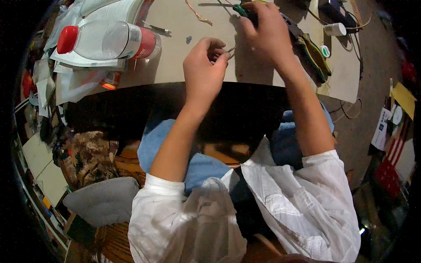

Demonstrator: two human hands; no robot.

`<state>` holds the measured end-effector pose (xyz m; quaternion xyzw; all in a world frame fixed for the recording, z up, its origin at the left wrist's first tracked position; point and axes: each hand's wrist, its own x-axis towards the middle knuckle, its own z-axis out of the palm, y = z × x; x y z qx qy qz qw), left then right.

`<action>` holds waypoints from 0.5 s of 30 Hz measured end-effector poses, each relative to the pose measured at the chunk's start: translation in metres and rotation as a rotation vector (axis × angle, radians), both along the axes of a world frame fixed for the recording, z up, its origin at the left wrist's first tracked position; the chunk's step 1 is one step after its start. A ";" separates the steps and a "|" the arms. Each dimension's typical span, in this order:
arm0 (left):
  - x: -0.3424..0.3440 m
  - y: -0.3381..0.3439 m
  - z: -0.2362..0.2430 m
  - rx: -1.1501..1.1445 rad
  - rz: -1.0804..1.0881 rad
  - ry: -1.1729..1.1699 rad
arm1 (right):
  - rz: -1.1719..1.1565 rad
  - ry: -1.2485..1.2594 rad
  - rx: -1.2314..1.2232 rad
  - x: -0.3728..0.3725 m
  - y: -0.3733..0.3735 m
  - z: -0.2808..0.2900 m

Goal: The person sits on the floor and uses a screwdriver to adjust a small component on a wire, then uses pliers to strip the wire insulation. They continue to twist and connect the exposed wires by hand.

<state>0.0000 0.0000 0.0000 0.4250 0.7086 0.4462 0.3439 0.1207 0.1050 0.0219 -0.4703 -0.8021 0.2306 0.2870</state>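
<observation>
My left hand (205, 65) is closed over the near part of the table. Between its thumb and fingertips is a small thin metallic piece (231, 49), too small to name. Farther off and to the right, my right hand (268, 33) has its fingers around the green handle of a screwdriver (239, 9). The screwdriver's thin shaft points left. Just right of that hand lie pliers (318, 59) with yellow and dark handles. Twisted copper wire (199, 13) rests on the table beyond my left hand.
A clear plastic bottle with a red cap (105, 41) lies on an open book (116, 13) at the left. A short cable piece (158, 29) is beside it. At the right are a white cylinder (335, 29), a small round lid (325, 51) and loose cords. The table's edge (169, 82) curves before me.
</observation>
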 end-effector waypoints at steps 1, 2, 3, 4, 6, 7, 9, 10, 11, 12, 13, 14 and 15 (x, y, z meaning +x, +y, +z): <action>-0.001 0.000 0.000 0.017 0.002 0.041 | 0.024 0.041 0.004 0.005 -0.001 0.007; -0.003 0.000 -0.001 0.034 0.005 0.081 | 0.048 0.083 0.007 0.009 0.000 0.012; -0.003 -0.008 -0.010 0.022 -0.005 0.114 | 0.055 0.073 -0.108 0.015 -0.003 0.008; -0.010 -0.002 -0.009 0.069 -0.012 0.194 | 0.075 0.066 -0.074 0.023 0.004 0.005; -0.011 -0.004 -0.012 0.073 -0.022 0.245 | 0.113 0.147 -0.142 0.041 0.004 0.001; -0.010 -0.006 -0.013 0.051 -0.019 0.237 | 0.137 0.255 -0.221 0.046 0.000 0.003; -0.008 -0.008 -0.014 0.010 -0.004 0.191 | 0.054 0.141 -0.263 0.057 -0.007 0.013; -0.008 -0.007 -0.014 -0.003 0.005 0.162 | 0.043 0.184 -0.233 0.064 -0.009 0.010; -0.008 -0.006 -0.015 -0.017 0.015 0.133 | 0.033 0.227 -0.203 0.069 -0.011 0.006; -0.011 -0.007 -0.014 -0.010 0.012 0.145 | 0.004 0.243 -0.249 0.070 -0.015 0.008; -0.012 -0.007 -0.014 0.003 0.003 0.153 | -0.030 0.254 -0.289 0.071 -0.018 0.013; -0.014 -0.007 -0.014 0.016 -0.005 0.160 | -0.019 0.266 -0.342 0.071 -0.020 0.015; -0.013 -0.007 -0.014 0.013 -0.001 0.162 | -0.019 0.271 -0.366 0.070 -0.023 0.016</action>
